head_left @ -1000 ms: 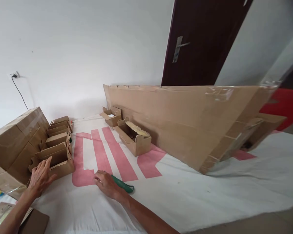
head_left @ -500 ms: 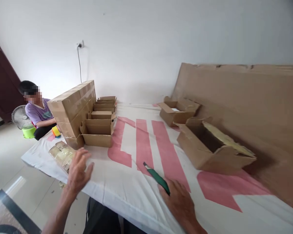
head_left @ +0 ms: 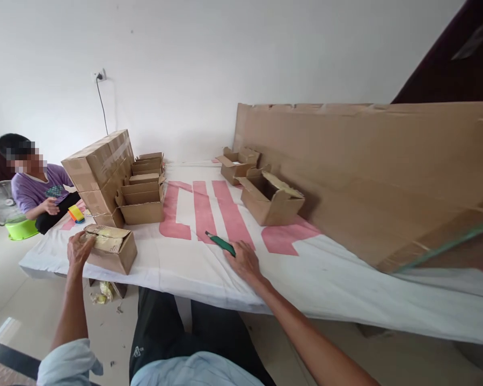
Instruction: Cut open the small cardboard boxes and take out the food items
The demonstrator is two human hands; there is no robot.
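Note:
My right hand [head_left: 244, 261] is closed round a green utility knife [head_left: 222, 244], its tip pointing left just over the cloth. At the left front of the table lies a taped cardboard box [head_left: 121, 256], its worn top showing clear tape. My left hand [head_left: 80, 247] grips the left end of this box, fingers bent over the top edge; the thumb's side is partly hidden. Behind the box, several open cardboard boxes [head_left: 145, 213] stand in a row, flaps up, against a stack of taped boxes [head_left: 99, 169].
Two open boxes, a nearer one [head_left: 279, 210] and a farther one [head_left: 229, 174], sit in front of a large cardboard sheet [head_left: 346, 161] leaning at the right. A white cloth [head_left: 193, 271] with red shapes covers the table. Another person [head_left: 40, 187] sits at left, near a yellow-orange tape dispenser [head_left: 76, 214].
My view has swung right and drawn back. My left hand, earlier spread near the box's top, now holds its left end. The knife stays in my right hand.

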